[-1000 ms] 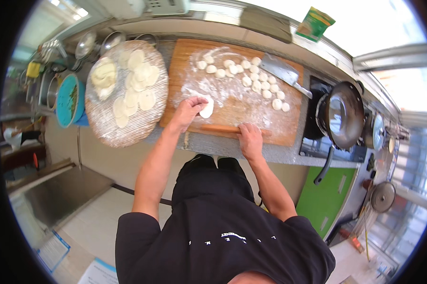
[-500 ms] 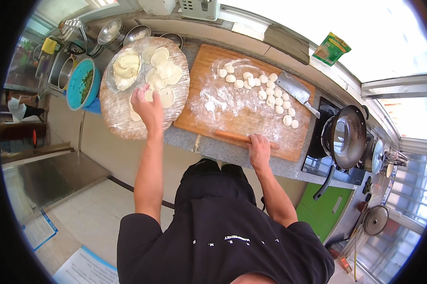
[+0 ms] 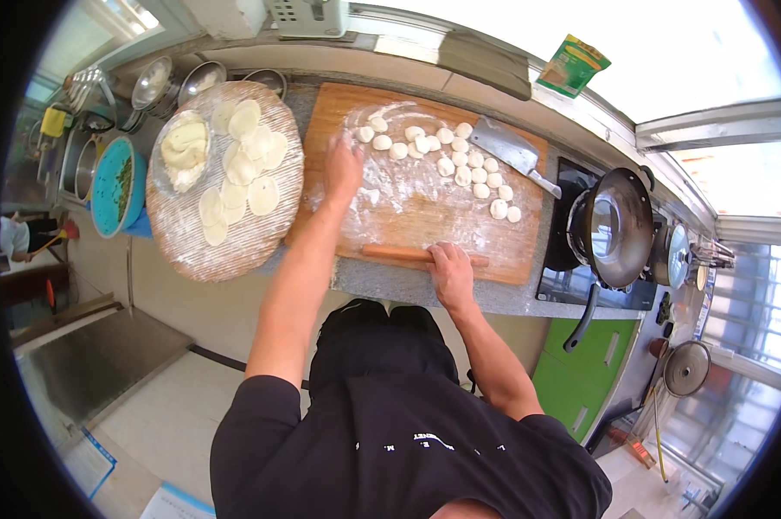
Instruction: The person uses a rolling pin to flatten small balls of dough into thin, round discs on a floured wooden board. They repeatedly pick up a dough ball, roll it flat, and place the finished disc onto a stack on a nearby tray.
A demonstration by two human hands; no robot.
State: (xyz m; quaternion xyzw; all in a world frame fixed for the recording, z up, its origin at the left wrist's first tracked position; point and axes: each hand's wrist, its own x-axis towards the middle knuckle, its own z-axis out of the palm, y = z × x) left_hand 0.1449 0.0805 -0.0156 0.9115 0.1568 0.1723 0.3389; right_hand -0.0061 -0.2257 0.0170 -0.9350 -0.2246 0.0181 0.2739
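My left hand (image 3: pixel 345 171) is over the left part of the floured wooden board (image 3: pixel 321 130), close to the leftmost pieces of dough (image 3: pixel 381 143). Motion smears its fingers, so their closing cannot be made out. A thin wooden rolling pin (image 3: pixel 382 252) lies along the board's near edge, and my right hand (image 3: pixel 450 271) is closed round it. Several round dough pieces stretch across the far and right parts of the board. To the left, flat dough wrappers (image 3: pixel 263 195) lie partly overlapping on a round ridged tray (image 3: pixel 174 238), beside a clear bowl with a pale dough-like mass (image 3: pixel 185 147).
A cleaver (image 3: pixel 505 147) rests at the board's far right. Beyond it a black wok (image 3: pixel 620 229) sits on the stove. A blue basin (image 3: pixel 114 203) with chopped greens stands left of the tray. A green packet (image 3: pixel 572 66) is on the window ledge, near metal bowls (image 3: pixel 202 80).
My left hand has gone from the wrappers on the round tray rightward to the board. My right hand stays on the rolling pin. The whole view has shifted a little.
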